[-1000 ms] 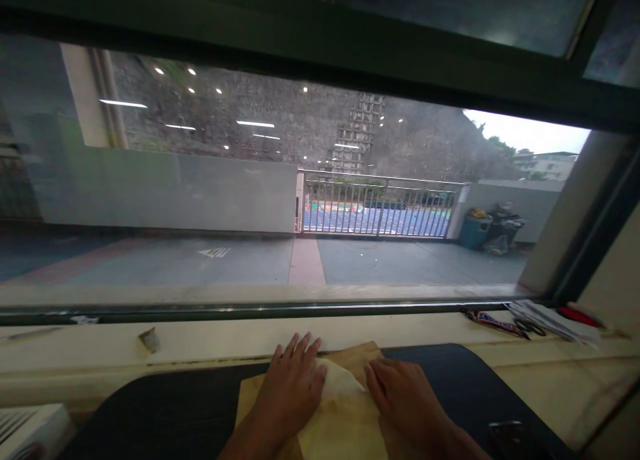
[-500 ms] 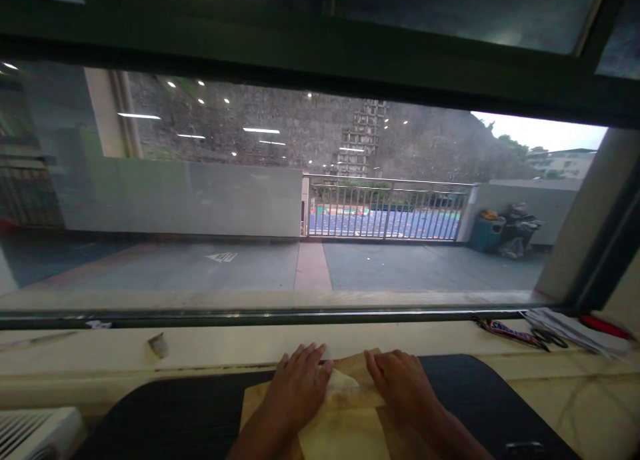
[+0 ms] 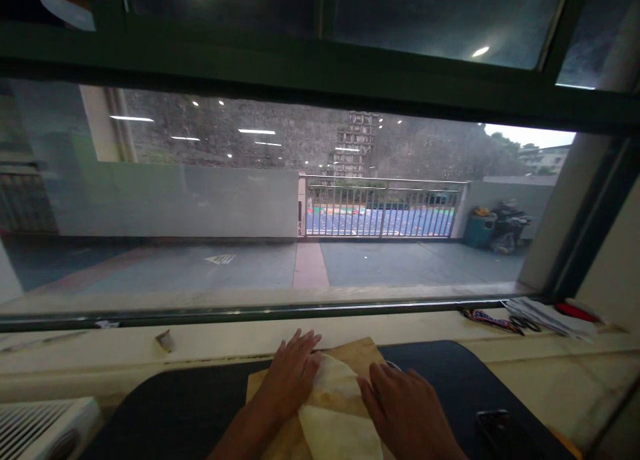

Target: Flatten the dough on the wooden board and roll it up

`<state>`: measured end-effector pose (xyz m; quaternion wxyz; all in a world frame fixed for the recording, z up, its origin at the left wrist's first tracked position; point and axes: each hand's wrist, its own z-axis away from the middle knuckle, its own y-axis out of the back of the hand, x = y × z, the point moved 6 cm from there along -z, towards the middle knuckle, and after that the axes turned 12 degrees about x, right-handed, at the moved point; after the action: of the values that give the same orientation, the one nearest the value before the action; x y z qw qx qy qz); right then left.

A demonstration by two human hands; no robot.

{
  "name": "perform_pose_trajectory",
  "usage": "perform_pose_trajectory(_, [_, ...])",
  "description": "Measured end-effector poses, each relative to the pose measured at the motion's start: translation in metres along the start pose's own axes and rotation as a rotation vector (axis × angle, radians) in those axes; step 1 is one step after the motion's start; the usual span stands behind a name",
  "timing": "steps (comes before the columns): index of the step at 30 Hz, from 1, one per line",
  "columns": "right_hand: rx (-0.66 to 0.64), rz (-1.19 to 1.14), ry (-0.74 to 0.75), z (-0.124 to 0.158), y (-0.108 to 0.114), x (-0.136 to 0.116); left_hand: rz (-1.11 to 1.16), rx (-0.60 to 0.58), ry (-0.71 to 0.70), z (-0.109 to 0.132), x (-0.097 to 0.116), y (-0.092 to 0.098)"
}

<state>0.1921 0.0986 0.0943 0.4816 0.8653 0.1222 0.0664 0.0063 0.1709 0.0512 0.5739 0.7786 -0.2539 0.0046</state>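
A pale cream sheet (image 3: pixel 345 430), with a crease or edge across it, lies over brown paper (image 3: pixel 367 350) on the dark tabletop (image 3: pixel 185 407). My left hand (image 3: pixel 295 373) rests flat on the left side of the sheet, its fingers stretched toward the window ledge. On the right side, my right hand (image 3: pixel 407 400) is curled, its thumb beside the sheet's edge. A small shiny curved edge (image 3: pixel 394 365) shows just behind its fingers; whatever those fingers hold is hidden.
A black phone (image 3: pixel 493 423) lies right of my right hand. On the window ledge (image 3: pixel 225 340) are a crumpled scrap (image 3: pixel 165 341), a Snickers wrapper (image 3: pixel 493 321), black scissors (image 3: pixel 525 323) and papers (image 3: pixel 550 319). A white vented appliance (image 3: pixel 50 427) stands at lower left.
My right hand has drawn back toward me from the paper's far edge, uncovering more of the sheet and brown paper. The left hand stays on the sheet. The view has shifted slightly.
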Motion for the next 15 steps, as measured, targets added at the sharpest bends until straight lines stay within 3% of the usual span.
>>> perform_pose_trajectory(4, [-0.057, -0.047, -0.038, 0.022, -0.035, 0.008, -0.027, -0.048, -0.061, 0.005, 0.008, -0.005])
perform_pose_trajectory(7, [-0.074, -0.114, -0.107, 0.015, -0.048, 0.017, -0.060, -0.089, -0.046, 0.000, 0.006, -0.012])
perform_pose_trajectory(11, [-0.074, -0.141, -0.108, -0.006, -0.038, 0.019, -0.080, -0.148, -0.028, -0.007, 0.002, -0.016])
perform_pose_trajectory(15, [-0.050, -0.144, -0.094, 0.003, -0.029, 0.017, -0.082, -0.107, -0.040, -0.002, 0.004, -0.011])
